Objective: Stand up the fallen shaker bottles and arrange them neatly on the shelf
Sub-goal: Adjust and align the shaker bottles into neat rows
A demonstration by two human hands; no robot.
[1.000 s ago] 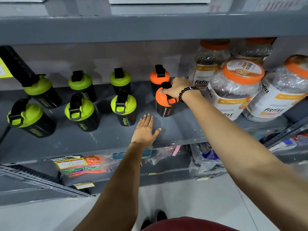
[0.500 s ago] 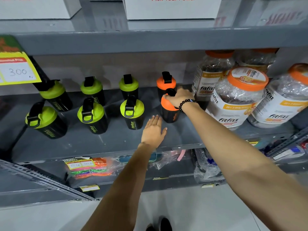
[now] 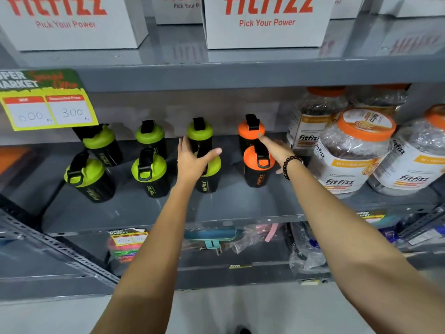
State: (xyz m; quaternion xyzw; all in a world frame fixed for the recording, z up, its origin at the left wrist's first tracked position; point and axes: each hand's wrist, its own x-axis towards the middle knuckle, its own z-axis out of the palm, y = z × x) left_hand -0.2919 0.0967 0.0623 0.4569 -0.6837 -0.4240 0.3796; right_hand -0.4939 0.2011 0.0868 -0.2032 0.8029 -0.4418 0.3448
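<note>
Black shaker bottles stand upright in two rows on the grey shelf. Several have green lids, among them the front left one and the front middle one. Two have orange lids: a front one and a back one. My left hand is spread open over the third front green-lidded bottle, partly hiding it. My right hand lies open just right of the front orange bottle, a finger pointing at the back orange lid. A black bead bracelet sits on that wrist.
Big Fitfizz jars with orange lids crowd the shelf's right end. White Fitfizz boxes sit on the shelf above. A yellow price tag hangs at upper left. Bagged goods lie on the lower shelf.
My right hand has let go of the front orange bottle and opened beside it. My left hand rose from the shelf's front up over the third green-lidded bottle. The camera tilted upward.
</note>
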